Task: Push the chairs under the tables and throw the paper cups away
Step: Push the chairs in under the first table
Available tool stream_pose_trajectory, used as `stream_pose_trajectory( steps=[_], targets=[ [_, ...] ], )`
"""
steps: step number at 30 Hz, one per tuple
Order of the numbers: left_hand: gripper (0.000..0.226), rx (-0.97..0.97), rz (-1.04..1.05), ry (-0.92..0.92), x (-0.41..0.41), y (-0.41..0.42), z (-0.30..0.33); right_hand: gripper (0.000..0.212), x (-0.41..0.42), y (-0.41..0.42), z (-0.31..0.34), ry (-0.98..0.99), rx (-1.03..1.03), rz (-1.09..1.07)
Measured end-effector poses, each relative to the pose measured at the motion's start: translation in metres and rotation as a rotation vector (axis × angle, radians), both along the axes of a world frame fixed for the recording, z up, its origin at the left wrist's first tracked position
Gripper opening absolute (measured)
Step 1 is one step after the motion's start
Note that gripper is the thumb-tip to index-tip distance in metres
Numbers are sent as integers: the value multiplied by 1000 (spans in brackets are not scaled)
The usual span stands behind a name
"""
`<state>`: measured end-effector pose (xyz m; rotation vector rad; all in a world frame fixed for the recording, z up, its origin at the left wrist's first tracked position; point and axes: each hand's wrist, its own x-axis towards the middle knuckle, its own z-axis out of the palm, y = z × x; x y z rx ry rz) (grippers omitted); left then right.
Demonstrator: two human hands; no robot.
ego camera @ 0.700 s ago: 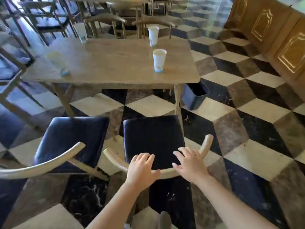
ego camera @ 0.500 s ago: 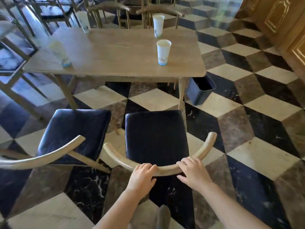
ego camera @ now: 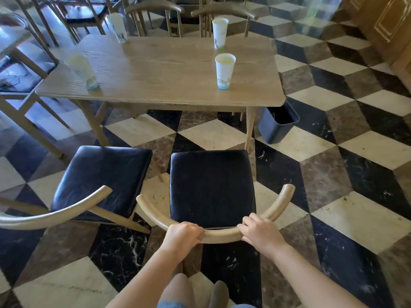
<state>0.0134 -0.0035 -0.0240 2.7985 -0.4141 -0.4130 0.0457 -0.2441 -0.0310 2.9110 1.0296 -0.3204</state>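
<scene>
Left hand (ego camera: pixel 182 236): grips the curved backrest (ego camera: pixel 219 236) of the near chair, fingers (ego camera: pixel 193 228) curled over its top edge, left of centre
Right hand (ego camera: pixel 260 234): grips the same backrest right of centre, fingers curled over the rail
Near chair (ego camera: pixel 211 185): dark seat, pale wooden frame, stands on the floor short of the tabletop (ego camera: pixel 160 70), its front edge near the table's right leg, not under it
Second chair (ego camera: pixel 102 174): just left of the near chair, angled a little, also out from the table, nobody touching it
Cups: four paper cups stand upright on the tabletop; one (ego camera: pixel 224 71) near the front right, one (ego camera: pixel 219 33) behind it at the far edge, one (ego camera: pixel 117 27) at the far left corner, one (ego camera: pixel 82 71) at the front left, blurred
Bin (ego camera: pixel 278 124): dark, open top, on the floor just beside the table's right front corner, tilted in this view
Far chairs (ego camera: pixel 189 16): two wooden backrests show behind the tabletop, close against its far edge
Floor (ego camera: pixel 333 174): black, cream and brown marble diamonds
</scene>
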Motion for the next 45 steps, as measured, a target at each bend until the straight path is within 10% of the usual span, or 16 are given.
stream_pose_trajectory(
  steps=[45],
  targets=[
    [25, 55, -27, -162, 357, 60, -10, 33, 344, 41, -3, -86, 108, -4]
  ],
)
